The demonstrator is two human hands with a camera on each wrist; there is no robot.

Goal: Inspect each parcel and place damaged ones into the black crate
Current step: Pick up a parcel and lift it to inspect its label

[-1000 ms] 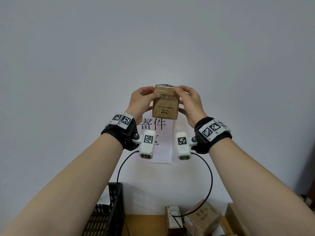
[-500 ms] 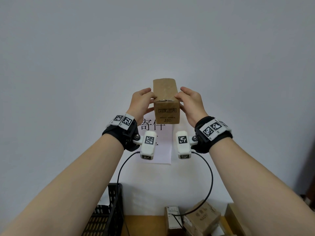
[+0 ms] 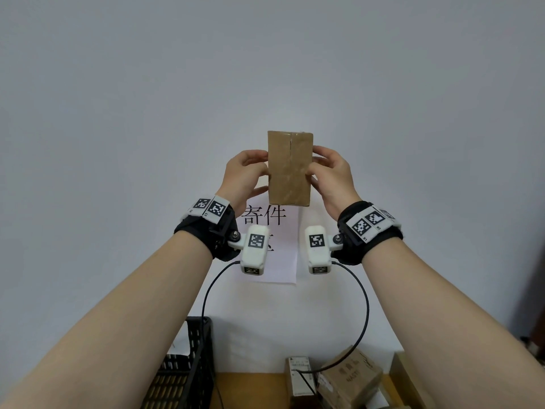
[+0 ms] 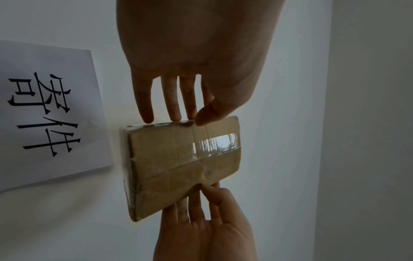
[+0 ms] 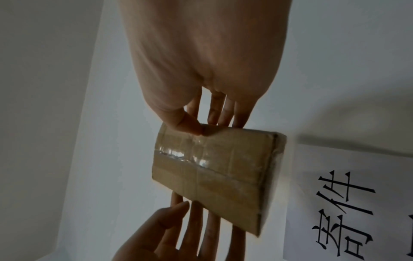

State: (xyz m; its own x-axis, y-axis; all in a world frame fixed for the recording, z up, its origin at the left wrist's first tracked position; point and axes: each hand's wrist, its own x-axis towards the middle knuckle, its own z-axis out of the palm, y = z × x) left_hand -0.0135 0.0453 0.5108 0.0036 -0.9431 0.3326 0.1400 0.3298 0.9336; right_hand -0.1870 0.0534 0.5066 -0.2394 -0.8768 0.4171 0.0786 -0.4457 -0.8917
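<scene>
I hold a small brown cardboard parcel (image 3: 289,168) up at chest height in front of the white wall. Its taped seam face is turned toward me, with clear tape running down the middle. My left hand (image 3: 246,172) pinches its left edge between thumb and fingers, and my right hand (image 3: 330,172) pinches the right edge. In the left wrist view the parcel (image 4: 183,164) shows glossy tape, with my left hand (image 4: 192,116) above it. In the right wrist view the parcel (image 5: 214,169) hangs below my right hand (image 5: 196,123). The black crate (image 3: 188,367) stands low at the left.
A white paper sign (image 3: 274,231) with black characters is stuck on the wall behind the parcel. Several other cardboard parcels (image 3: 348,376) lie on the wooden table (image 3: 250,388) at the bottom. Cables hang from both wrist cameras.
The parcel has been tipped and raised: its printed face turned away downward and the long taped seam face now faces me. Both hands kept their hold and rose slightly.
</scene>
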